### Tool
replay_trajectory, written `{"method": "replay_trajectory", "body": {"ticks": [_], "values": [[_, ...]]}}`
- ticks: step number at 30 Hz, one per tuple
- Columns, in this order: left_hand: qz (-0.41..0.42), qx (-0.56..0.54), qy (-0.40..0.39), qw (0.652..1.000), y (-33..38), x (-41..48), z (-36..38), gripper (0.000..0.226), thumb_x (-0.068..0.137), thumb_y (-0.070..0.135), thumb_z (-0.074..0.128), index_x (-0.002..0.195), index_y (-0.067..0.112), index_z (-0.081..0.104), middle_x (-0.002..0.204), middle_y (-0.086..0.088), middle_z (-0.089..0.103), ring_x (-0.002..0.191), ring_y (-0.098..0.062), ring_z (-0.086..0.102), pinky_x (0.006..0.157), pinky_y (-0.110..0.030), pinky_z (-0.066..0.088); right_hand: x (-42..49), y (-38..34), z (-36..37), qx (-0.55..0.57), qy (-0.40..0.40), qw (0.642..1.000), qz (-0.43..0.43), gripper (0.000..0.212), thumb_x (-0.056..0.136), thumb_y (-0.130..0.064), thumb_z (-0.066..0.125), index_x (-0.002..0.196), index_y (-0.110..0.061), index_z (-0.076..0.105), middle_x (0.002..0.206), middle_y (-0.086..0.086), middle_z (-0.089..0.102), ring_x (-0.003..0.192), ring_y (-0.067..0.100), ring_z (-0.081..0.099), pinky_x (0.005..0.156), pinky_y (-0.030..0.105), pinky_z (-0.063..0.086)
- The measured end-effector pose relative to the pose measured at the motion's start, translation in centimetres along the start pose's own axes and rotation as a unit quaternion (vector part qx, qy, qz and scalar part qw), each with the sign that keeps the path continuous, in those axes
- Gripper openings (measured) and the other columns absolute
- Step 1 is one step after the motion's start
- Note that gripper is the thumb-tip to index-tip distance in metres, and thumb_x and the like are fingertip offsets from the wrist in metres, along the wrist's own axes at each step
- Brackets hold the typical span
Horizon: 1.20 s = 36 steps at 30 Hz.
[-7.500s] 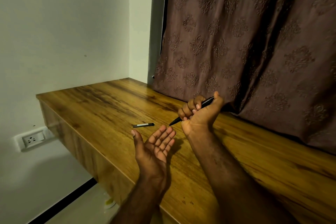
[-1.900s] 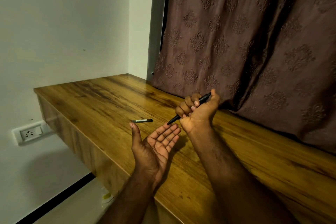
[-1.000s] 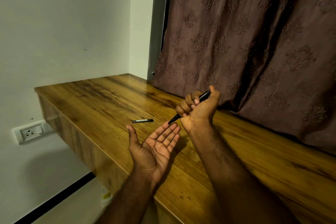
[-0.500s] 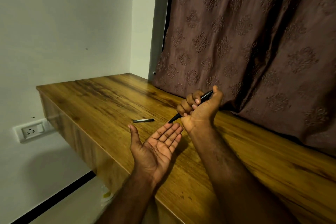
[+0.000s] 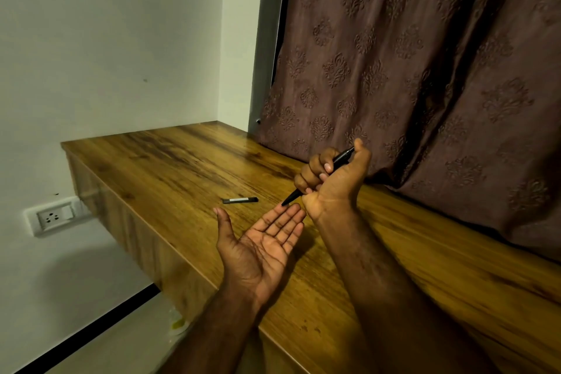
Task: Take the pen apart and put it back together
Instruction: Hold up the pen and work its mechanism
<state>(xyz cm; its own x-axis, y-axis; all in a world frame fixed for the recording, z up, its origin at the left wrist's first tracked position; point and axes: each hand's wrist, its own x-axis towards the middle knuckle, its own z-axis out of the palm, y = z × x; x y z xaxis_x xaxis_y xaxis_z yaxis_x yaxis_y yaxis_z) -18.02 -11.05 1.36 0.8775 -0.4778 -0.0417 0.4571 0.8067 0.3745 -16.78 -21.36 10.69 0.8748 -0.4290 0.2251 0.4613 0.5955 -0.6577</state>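
My right hand [image 5: 334, 182] grips a black pen [image 5: 341, 157] in a fist above the wooden table [image 5: 170, 161]. The pen slants down to the left, and its pointed tip hangs just over the fingertips of my left hand [image 5: 267, 246]. That hand is held palm up with straight fingers and holds nothing. A short black pen part [image 5: 239, 200] with a pale stripe lies flat on the table, a little to the left of both hands.
A brown patterned curtain [image 5: 409, 70] hangs along the table's far edge, right behind my right hand. The table's left edge drops off beside a white wall with a socket [image 5: 53, 217]. The floor lies below.
Both hands have kept their pose. The pen's tip has come down slightly closer to my left fingertips. The loose part on the table has not moved.
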Motion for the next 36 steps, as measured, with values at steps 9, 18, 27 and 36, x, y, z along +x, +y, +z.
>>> {"method": "replay_trajectory", "body": {"ticks": [9,18,27,36], "values": [[-0.002,0.001,-0.005,1.0,-0.02,0.04,-0.03,0.107,0.073,0.083,0.037,0.121,-0.011,0.053,0.121,-0.033,0.061,0.108,-0.04,0.065,0.095,-0.048,0.048,-0.11,0.03,0.11,-0.006,0.005,1.0,0.002,0.058,0.088,-0.057,0.031,0.048,-0.015,0.027,0.038,-0.003,0.018,0.034,0.012,0.009,0.043,0.015,0.013],[-0.005,-0.001,-0.004,1.0,0.06,-0.02,-0.09,0.106,0.071,0.083,0.04,0.12,-0.01,0.054,0.122,-0.032,0.061,0.11,-0.039,0.064,0.095,-0.047,0.046,-0.2,0.09,0.24,-0.013,0.008,1.0,-0.003,0.055,0.088,-0.054,0.031,0.048,-0.016,0.028,0.038,-0.004,0.018,0.034,0.012,0.009,0.043,0.014,0.013],[-0.006,0.003,-0.007,1.0,0.08,0.05,-0.09,0.108,0.072,0.084,0.037,0.122,-0.01,0.053,0.122,-0.032,0.061,0.11,-0.039,0.064,0.094,-0.047,0.053,-0.26,0.13,0.26,-0.011,0.011,1.0,-0.007,0.056,0.088,-0.054,0.03,0.047,-0.015,0.029,0.038,-0.003,0.018,0.034,0.012,0.01,0.043,0.015,0.013],[-0.003,0.005,-0.008,1.0,0.06,0.03,0.01,0.107,0.072,0.083,0.037,0.122,-0.01,0.053,0.121,-0.032,0.062,0.107,-0.04,0.066,0.095,-0.048,0.05,-0.52,-0.11,0.56,-0.014,0.022,1.0,-0.003,0.057,0.088,-0.056,0.029,0.047,-0.016,0.027,0.039,-0.003,0.017,0.035,0.013,0.008,0.045,0.018,0.01]]}}
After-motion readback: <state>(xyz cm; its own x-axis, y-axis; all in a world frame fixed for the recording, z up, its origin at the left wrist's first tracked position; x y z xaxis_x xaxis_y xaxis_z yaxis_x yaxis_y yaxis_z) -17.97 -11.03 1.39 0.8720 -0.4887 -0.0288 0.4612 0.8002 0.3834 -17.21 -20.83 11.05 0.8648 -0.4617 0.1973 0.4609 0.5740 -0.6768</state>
